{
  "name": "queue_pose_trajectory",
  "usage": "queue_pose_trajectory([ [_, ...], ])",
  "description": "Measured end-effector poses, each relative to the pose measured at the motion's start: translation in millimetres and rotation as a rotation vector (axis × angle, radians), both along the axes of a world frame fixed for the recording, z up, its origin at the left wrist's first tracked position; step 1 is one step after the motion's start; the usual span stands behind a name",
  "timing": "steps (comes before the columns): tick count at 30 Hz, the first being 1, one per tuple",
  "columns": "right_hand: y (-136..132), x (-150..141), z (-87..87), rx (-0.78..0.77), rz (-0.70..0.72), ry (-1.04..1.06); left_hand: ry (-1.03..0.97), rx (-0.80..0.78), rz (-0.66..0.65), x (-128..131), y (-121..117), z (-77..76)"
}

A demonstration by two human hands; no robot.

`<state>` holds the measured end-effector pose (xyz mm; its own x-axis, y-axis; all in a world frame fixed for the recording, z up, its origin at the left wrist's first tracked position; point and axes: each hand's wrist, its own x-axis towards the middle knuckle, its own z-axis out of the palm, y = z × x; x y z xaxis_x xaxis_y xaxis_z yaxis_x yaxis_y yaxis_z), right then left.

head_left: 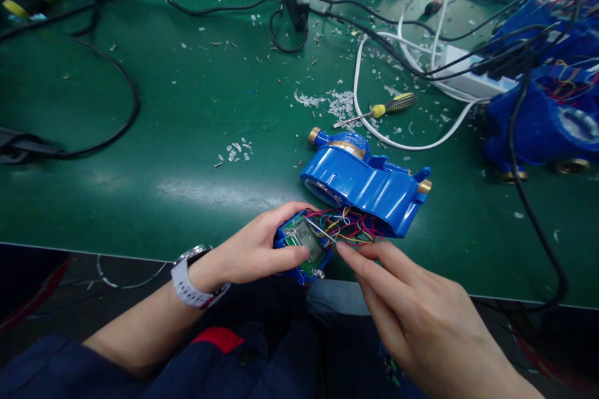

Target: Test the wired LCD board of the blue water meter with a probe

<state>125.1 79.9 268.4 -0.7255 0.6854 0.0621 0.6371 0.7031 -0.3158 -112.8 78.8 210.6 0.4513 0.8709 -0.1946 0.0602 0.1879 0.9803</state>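
My left hand [262,246] is closed around a circuit board with a small display [306,242], seated in a blue housing, its thumb lying across the front. My right hand [397,293] grips a slim tool with a thin metal shaft [322,230]; its handle is hidden in the fingers. The shaft's tip is at the board's upper edge, close to the wires. Red, yellow, white and blue wires [349,224] run from the board into the underside of a blue water meter [365,184] with brass ends, which lies on the table just beyond my hands.
A yellow-and-black screwdriver [395,104] lies behind the meter, among clear plastic flakes [339,103]. Black cables, a black adapter [296,3] and a white power strip [472,75] cross the green table [154,106]. More blue meters [547,118] stand at right.
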Motion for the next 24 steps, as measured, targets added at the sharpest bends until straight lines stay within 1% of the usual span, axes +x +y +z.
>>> queue_pose_trajectory([
  [4, 1.2, 0.1, 0.8, 0.061, 0.028, -0.02, 0.024, 0.036, 0.036, 1.7, 0.4, -0.9],
  [9, 3.1, 0.6, 2.9, 0.12, 0.084, -0.122, 0.066, 0.062, 0.078, 5.4, 1.3, -2.4],
  [15, 4.4, -2.4, 11.1, 0.174, 0.178, -0.216, 0.092, 0.099, 0.125, 10.2, 2.3, -3.7],
  [20, 7.7, -10.8, 17.3, 0.208, 0.166, -0.245, 0.156, 0.119, 0.165, 15.1, 4.3, -2.6],
  [24, 12.5, -15.0, 18.7, 0.172, 0.177, -0.23, 0.192, 0.12, 0.176, 16.8, 4.0, -2.6],
])
